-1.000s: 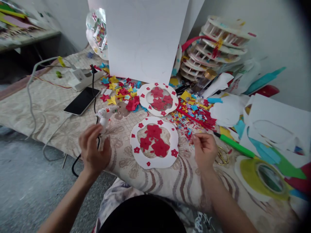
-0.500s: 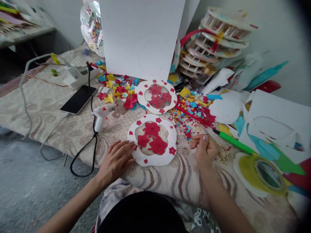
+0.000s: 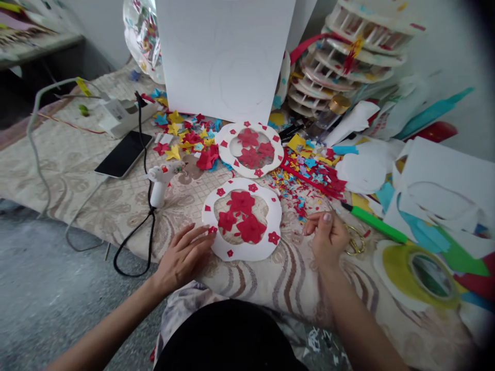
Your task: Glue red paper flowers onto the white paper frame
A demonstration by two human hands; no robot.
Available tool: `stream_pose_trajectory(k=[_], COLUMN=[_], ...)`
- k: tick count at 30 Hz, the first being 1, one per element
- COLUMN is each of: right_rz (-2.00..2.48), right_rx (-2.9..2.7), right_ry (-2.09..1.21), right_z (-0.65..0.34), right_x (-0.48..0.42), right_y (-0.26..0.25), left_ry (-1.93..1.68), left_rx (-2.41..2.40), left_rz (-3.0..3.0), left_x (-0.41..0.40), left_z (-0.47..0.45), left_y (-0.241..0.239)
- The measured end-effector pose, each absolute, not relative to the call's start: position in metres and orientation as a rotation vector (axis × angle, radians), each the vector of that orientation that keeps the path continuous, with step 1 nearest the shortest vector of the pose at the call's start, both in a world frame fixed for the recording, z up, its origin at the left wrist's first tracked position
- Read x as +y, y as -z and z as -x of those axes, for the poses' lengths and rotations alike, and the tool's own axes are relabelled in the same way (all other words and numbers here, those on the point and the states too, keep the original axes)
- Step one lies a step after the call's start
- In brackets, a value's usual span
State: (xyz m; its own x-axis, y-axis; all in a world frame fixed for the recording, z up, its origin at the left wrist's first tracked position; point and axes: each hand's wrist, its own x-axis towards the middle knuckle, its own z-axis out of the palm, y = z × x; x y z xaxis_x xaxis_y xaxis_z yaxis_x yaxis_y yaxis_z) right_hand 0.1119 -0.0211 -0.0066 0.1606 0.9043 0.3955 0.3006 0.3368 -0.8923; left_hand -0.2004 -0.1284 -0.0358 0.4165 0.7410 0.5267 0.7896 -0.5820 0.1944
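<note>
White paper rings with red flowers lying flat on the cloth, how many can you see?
2. The near ring lies closest to the person, with the left hand touching its edge. The far ring lies just behind it, before the white board. Clutter may hide others.

Flowered paper rings: 2, centre (near ring, far ring). Glue gun: 1, left of centre. Phone: 1. Green pen: 1, right. Scissors: 1. Hands: 2 (left hand, right hand).

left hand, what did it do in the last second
The left hand left the glue gun and moved right; it now lies flat, touching the left edge of the near paper ring. The right hand stayed at its right edge, fingers pinched. Glue gun and ring stayed put.
</note>
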Motion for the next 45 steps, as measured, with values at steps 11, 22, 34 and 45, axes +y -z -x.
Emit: stream_pose_trajectory(k=[11, 22, 34, 45], right_rz=[1.169, 1.195, 1.239, 1.294], right_rx=[-1.387, -1.362, -1.376, -2.037], right_ry=[-0.649, -0.703, -0.850, -0.699], right_z=[-0.113, -0.113, -0.116, -0.102], right_x=[-0.023, -0.017, -0.022, -0.006], right_y=[0.005, 0.004, 0.008, 0.001], left_ry=[1.344, 1.969, 2.031, 1.738], left_rx=[-1.663, -1.995, -2.046, -2.109], left_rz=[2.461, 1.969, 1.922, 1.951], left_x=[-0.128, -0.131, -0.142, -0.127], left_z=[0.199, 0.196, 0.190, 0.190], left_y=[0.037, 0.044, 0.034, 0.020])
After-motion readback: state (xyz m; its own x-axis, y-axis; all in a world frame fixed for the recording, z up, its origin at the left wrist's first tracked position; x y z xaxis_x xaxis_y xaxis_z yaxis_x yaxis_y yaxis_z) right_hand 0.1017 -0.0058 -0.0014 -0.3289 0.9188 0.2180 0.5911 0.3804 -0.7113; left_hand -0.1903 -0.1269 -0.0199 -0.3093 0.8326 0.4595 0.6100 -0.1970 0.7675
